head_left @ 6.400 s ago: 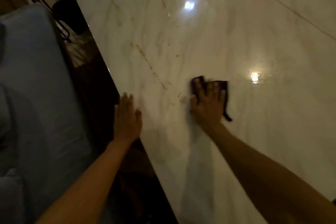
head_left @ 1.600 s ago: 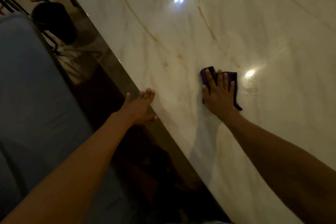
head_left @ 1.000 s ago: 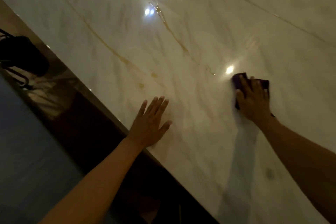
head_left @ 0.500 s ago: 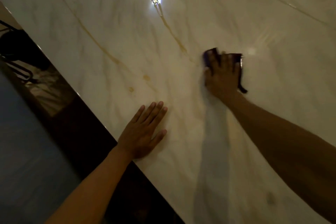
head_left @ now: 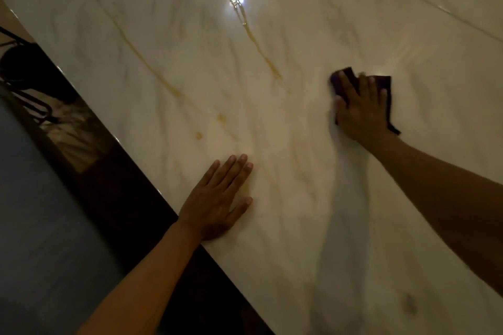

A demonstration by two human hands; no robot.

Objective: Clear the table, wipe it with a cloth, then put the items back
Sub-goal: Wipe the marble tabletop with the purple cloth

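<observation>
The right hand (head_left: 360,107) presses a dark purple cloth (head_left: 381,83) flat on the marble counter (head_left: 163,49), fingers straight; the left hand (head_left: 220,198) rests flat, fingers released, near its edge.

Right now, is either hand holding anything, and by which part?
Right hand presses flat on the dark purple cloth's middle; left hand rests bare on the marble table.

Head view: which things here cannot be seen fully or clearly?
- Cloth: mostly covered by the right hand pressing on it.
- Table: cut off by the top, right and bottom edges.
- Dark object beside the table: too dim and blurred to identify.
- Left hand: fully visible, flat on the table.
</observation>
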